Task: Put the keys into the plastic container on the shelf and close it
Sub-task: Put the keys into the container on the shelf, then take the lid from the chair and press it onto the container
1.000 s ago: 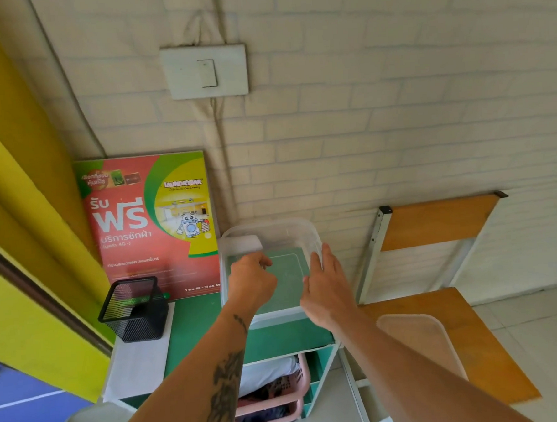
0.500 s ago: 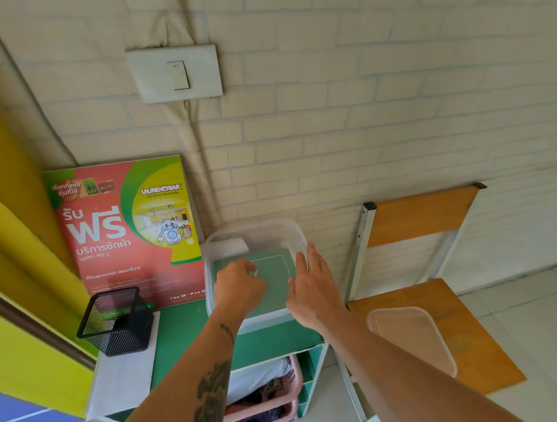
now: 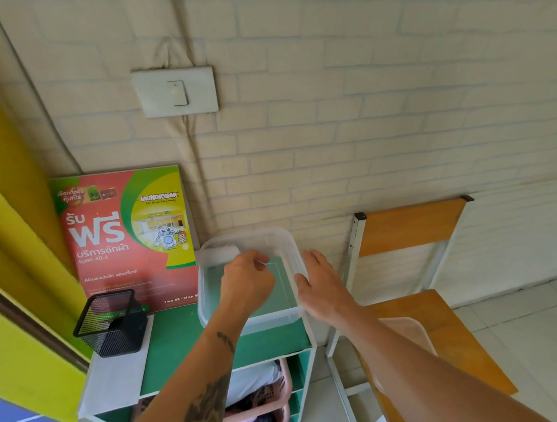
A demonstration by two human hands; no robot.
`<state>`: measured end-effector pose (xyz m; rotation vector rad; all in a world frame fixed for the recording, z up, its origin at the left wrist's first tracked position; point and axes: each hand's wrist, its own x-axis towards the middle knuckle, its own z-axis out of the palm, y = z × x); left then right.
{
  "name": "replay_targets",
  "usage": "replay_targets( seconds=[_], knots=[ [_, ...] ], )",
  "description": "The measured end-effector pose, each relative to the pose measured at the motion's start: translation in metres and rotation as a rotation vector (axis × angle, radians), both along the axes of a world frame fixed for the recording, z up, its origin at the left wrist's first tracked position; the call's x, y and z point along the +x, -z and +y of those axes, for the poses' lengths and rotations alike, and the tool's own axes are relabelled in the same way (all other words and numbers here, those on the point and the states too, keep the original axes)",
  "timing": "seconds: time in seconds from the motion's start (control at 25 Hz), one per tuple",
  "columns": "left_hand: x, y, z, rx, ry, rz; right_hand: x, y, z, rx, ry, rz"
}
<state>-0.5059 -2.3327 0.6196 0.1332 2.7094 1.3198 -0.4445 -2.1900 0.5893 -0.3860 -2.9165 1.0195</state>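
Note:
A clear plastic container (image 3: 211,299) stands lidless on the green top of the shelf (image 3: 180,340). My left hand (image 3: 245,279) hovers over its inside with the fingers curled into a fist. The keys are hidden in that fist apart from a faint glint at the fingertips. My right hand (image 3: 321,286) lies flat with fingers apart against the container's right wall, its thumb at the rim. The translucent lid (image 3: 408,330) rests on the seat of the chair to the right, partly behind my right forearm.
A black mesh pen holder (image 3: 111,322) stands at the shelf's left, with a red and green laundry poster (image 3: 122,236) leaning on the brick wall behind. Pink baskets (image 3: 266,404) fill the lower shelves. A wooden chair (image 3: 412,228) stands close on the right.
My left fist has stayed over the container. My right hand has settled closer against the container's right wall. The view has shifted slightly.

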Motion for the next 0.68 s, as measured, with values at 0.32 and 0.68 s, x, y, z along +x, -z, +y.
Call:
replay_targets(
  seconds=[0.32,0.68],
  knots=[
    [0.047,-0.011,0.108,0.076,0.105,0.072,0.059,0.008,0.115,-0.056,0.101,-0.033],
    [0.125,0.081,0.239,-0.086,0.194,-0.195,0.136,0.094,0.256,0.022,0.11,-0.341]
  ],
)
